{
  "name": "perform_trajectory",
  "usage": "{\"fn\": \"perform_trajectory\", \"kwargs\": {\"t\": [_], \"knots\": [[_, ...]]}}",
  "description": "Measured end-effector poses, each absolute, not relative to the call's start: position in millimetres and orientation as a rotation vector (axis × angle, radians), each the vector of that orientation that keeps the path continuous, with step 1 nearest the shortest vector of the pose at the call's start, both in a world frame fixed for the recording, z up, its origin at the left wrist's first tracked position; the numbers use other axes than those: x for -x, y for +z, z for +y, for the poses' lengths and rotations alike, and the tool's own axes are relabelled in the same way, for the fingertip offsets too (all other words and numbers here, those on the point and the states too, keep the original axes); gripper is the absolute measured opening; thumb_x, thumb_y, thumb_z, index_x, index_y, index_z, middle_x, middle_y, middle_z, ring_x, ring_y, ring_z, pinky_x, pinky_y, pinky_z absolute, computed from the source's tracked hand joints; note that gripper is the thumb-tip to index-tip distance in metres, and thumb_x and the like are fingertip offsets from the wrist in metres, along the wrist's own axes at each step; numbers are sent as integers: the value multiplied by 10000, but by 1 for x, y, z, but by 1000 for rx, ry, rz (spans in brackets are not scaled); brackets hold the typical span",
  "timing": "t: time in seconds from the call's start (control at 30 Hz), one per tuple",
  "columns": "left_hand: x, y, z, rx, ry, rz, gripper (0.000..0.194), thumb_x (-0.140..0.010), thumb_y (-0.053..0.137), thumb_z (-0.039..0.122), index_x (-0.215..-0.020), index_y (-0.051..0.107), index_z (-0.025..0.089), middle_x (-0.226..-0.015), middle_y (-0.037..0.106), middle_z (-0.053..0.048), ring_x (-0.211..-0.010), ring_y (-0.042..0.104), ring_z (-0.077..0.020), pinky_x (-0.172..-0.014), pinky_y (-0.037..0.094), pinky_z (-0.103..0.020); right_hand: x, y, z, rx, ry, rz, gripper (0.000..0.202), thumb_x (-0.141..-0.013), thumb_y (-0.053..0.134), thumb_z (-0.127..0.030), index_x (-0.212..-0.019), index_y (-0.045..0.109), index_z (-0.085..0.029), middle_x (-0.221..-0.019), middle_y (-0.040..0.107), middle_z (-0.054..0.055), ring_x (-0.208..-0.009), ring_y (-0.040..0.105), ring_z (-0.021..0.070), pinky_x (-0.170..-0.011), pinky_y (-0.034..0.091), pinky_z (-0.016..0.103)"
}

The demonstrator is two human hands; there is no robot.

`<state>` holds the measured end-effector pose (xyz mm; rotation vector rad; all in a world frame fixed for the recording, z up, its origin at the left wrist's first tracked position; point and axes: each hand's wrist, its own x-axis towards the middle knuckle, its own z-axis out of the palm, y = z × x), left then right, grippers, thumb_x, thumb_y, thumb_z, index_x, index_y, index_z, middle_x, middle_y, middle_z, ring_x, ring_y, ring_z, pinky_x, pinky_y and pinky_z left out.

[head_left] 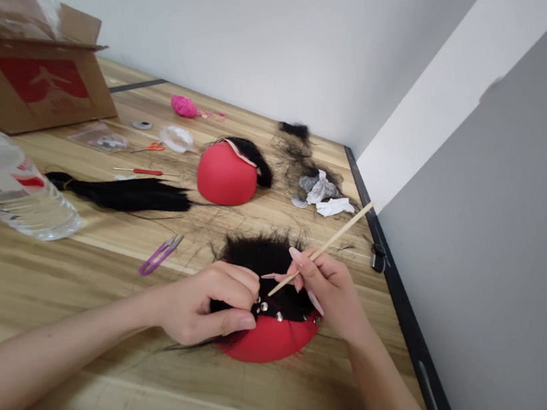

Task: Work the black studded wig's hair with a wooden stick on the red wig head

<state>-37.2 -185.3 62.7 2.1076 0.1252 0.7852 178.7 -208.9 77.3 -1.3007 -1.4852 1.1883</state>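
A red dome point(268, 342) bears black hair point(261, 254) on its far side, with silver round pins point(280, 316) along the hair's edge. My right hand point(330, 286) pinches a thin wooden stick point(340, 233), whose lower tip is over the hair near the pins. At the dome's left side my left hand point(215, 301) is closed, its fingers curled against the hair and pins. Dark strands come out below that hand, but its fingertips are partly hidden, so what it grips is not plain.
A second red dome point(227, 175) with hair stands behind. To the left are a black hair bundle point(128, 194), purple snips point(160, 256), a water bottle point(13, 187) and a cardboard box point(43, 77). Crumpled tissue point(323, 188) and loose hair lie back right, near the table's black edge.
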Motion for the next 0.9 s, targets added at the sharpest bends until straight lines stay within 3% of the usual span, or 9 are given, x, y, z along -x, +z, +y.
{"fn": "perform_trajectory", "kwargs": {"t": [0.9], "knots": [[35,63,-185,-2123,788,81,363,-980,446,264,-635,350,202,-570,394,4,-590,390,-149,-585,325,-299,-176,81,-212,1349,1182,-1486,476,-875,597,-626,-683,622,-191,-568,549,-36,-416,366,67,-398,293,216]]}}
